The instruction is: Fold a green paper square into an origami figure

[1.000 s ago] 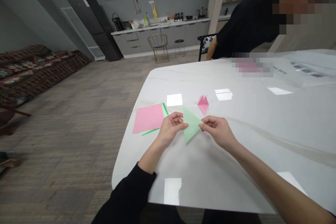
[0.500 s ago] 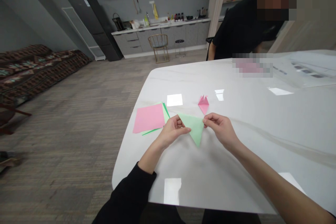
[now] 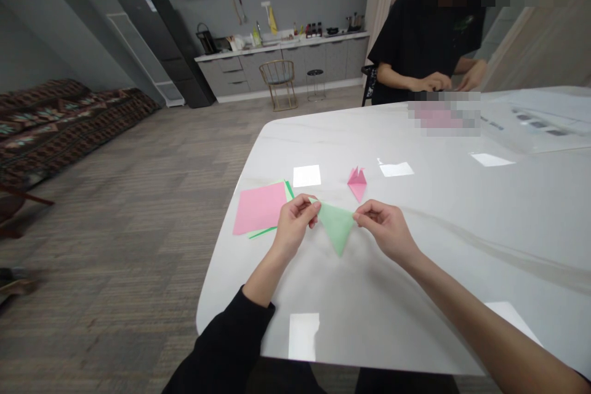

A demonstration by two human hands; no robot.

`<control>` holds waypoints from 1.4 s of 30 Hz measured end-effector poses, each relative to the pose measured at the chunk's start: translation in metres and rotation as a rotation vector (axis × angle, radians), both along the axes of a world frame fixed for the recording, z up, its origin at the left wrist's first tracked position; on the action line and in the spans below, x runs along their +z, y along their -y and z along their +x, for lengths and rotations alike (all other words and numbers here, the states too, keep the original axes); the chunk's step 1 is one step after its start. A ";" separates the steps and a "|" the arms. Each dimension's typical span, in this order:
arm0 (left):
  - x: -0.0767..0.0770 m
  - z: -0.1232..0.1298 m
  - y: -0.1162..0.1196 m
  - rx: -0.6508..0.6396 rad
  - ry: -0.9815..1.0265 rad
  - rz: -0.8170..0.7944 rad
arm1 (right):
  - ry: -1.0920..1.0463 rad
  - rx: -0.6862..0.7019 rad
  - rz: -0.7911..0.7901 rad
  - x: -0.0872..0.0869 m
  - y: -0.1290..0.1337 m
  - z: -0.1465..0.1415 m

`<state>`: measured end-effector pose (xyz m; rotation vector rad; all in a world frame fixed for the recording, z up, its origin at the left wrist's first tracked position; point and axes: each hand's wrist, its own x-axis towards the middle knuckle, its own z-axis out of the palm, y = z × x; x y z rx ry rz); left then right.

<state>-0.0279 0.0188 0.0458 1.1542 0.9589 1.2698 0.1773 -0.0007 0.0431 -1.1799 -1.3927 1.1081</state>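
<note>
A light green sheet of paper (image 3: 337, 226), folded into a triangle, hangs point down between my hands, just above the table. My left hand (image 3: 298, 221) pinches its upper left corner between thumb and fingers. At the upper right corner, my right hand (image 3: 381, 221) grips it the same way. Beyond the paper lies a small folded pink paper figure (image 3: 357, 183) with pointed tips. To the left, partly behind my left hand, rests a stack of square paper with a pink sheet (image 3: 259, 208) on top and green ones showing below.
The white table (image 3: 415, 314) has a rounded left corner. Across it sits a person in a black top (image 3: 425, 43), hands near its far edge beside a blurred pink patch. A clear plastic sheet (image 3: 549, 126) lies at the far right. A wire-backed chair (image 3: 277, 80) stands on the floor beyond.
My left thumb has shifted from the paper's slanted edge up to its left corner. The triangle now hangs straighter. The person across has sat more upright, and both their hands show.
</note>
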 end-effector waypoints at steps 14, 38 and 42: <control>-0.003 -0.001 0.001 0.023 -0.045 0.011 | -0.065 -0.020 0.002 0.002 0.000 -0.001; 0.004 0.009 0.012 -0.191 -0.335 0.127 | 0.168 0.107 0.096 0.009 0.011 -0.008; 0.005 0.004 0.010 -0.173 -0.314 0.136 | 0.100 0.084 0.074 0.012 0.010 -0.005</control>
